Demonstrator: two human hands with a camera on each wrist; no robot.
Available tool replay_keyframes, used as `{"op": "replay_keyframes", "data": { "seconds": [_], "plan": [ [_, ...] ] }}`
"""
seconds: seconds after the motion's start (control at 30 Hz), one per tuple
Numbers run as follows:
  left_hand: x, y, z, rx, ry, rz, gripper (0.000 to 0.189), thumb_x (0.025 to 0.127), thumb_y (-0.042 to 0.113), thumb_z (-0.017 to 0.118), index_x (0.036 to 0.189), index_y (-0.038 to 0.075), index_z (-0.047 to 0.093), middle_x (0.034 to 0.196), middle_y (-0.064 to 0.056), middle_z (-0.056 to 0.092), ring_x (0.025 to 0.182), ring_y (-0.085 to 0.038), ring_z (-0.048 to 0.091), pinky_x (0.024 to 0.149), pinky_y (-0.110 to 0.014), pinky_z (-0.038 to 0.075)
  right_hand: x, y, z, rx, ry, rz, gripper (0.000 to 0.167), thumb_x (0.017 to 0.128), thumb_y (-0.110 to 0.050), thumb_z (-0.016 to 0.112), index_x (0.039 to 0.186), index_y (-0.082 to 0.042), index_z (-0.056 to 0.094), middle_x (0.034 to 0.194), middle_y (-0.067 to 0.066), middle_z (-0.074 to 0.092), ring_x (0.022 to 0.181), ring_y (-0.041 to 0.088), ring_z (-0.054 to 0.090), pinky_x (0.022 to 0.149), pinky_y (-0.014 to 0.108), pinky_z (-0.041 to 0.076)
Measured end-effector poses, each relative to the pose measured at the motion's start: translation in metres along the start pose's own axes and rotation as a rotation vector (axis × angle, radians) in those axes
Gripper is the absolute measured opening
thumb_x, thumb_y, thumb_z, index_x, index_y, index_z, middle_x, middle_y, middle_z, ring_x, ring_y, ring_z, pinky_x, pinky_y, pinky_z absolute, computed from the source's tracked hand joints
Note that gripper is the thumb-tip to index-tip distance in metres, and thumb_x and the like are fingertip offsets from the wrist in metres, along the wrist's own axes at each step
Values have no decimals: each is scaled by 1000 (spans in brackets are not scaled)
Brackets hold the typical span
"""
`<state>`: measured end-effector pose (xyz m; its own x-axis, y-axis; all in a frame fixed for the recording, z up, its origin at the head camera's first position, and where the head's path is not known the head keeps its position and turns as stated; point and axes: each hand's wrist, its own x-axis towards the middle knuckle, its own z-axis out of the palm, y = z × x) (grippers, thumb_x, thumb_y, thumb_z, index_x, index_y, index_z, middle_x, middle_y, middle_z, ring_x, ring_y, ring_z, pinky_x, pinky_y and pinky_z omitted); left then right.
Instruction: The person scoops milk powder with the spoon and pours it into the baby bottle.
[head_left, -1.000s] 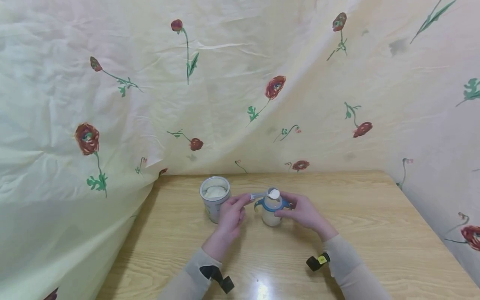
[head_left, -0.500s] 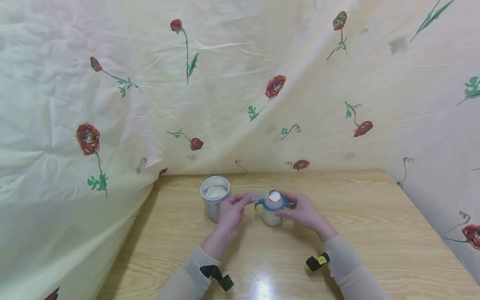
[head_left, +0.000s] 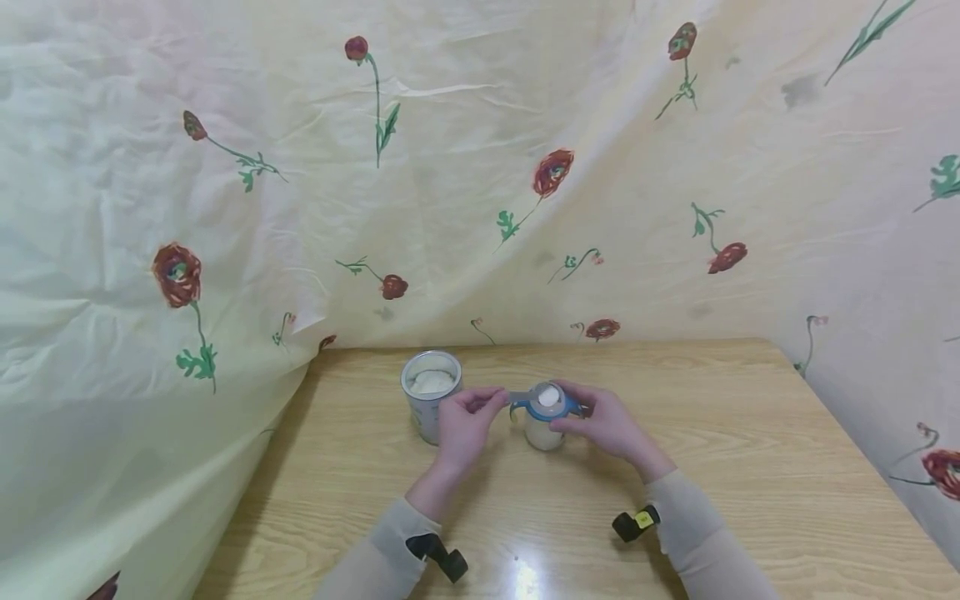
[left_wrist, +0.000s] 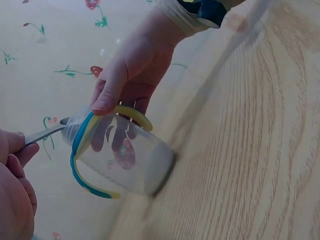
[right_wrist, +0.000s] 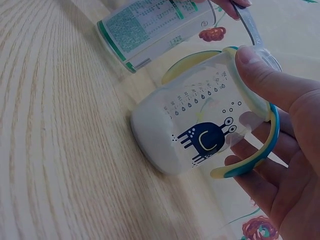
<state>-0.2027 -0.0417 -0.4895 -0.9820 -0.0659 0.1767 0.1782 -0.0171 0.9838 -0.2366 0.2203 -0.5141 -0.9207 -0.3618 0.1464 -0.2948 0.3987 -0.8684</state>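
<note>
My left hand (head_left: 463,427) pinches the handle of a measuring scoop (head_left: 522,397). The scoop's bowl sits at the open mouth of a baby bottle (head_left: 542,436), with white powder showing there; whether it touches the rim I cannot tell. Around the bottle's neck runs a blue and yellow ring with two curved handles. My right hand (head_left: 606,427) grips the bottle near this ring, its thumb across the neck in the right wrist view. Whitish contents fill the lower part of the bottle (right_wrist: 185,115), which stands on the table. An open can (head_left: 424,417) of white powder stands left of it.
The light wooden table (head_left: 712,433) reaches back to a pale curtain (head_left: 465,208) with red flowers, which also hangs along the table's left and right sides. Black wrist cameras (head_left: 636,522) are strapped over both sleeves.
The scoop has come down slightly at the bottle's mouth, and my left hand has turned at the wrist. My right hand, the bottle and the can stay in place.
</note>
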Motion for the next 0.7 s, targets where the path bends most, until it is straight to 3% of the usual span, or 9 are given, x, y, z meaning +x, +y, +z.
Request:
{"op": "replay_keyframes", "data": {
  "seconds": [0.03, 0.1, 0.3, 0.43, 0.7],
  "plan": [
    [0, -1, 0, 15, 1, 28, 16, 96, 18, 83, 105, 5, 81, 98, -8, 81, 91, -20, 77, 76, -24, 56, 0, 0, 0, 1, 1, -2, 77, 89, -37, 90, 152, -7, 58, 149, 14, 63, 137, 38, 59, 111, 61, 47],
    [0, -2, 0, 55, 11, 82, 14, 95, 17, 84, 102, 6, 82, 94, -5, 81, 79, -14, 72, 67, -21, 52, 0, 0, 0, 4, 2, -6, 77, 88, -37, 90, 152, -8, 59, 149, 13, 63, 137, 37, 59, 111, 61, 47],
    [0, -7, 0, 145, 10, 243, 10, 94, 19, 85, 97, 9, 84, 85, -1, 80, 52, -6, 44, 46, -19, 31, -1, -1, 1, 9, 4, -11, 77, 89, -36, 90, 153, -8, 58, 149, 13, 64, 138, 37, 59, 113, 61, 45],
    [-1, -9, 0, 184, 1, 321, 9, 95, 19, 85, 96, 10, 84, 88, 2, 81, 49, -3, 42, 44, -19, 30, -1, -1, 2, 8, 9, -12, 78, 89, -36, 90, 153, -7, 57, 149, 13, 64, 138, 37, 59, 113, 61, 45],
    [1, -8, -1, 289, -4, 511, 7, 93, 11, 85, 94, 4, 84, 93, -6, 82, 49, 1, 42, 43, -19, 32, -2, -1, 3, 9, 24, -19, 78, 88, -35, 91, 153, -6, 58, 148, 14, 64, 136, 38, 59, 112, 61, 46]
  ]
}}
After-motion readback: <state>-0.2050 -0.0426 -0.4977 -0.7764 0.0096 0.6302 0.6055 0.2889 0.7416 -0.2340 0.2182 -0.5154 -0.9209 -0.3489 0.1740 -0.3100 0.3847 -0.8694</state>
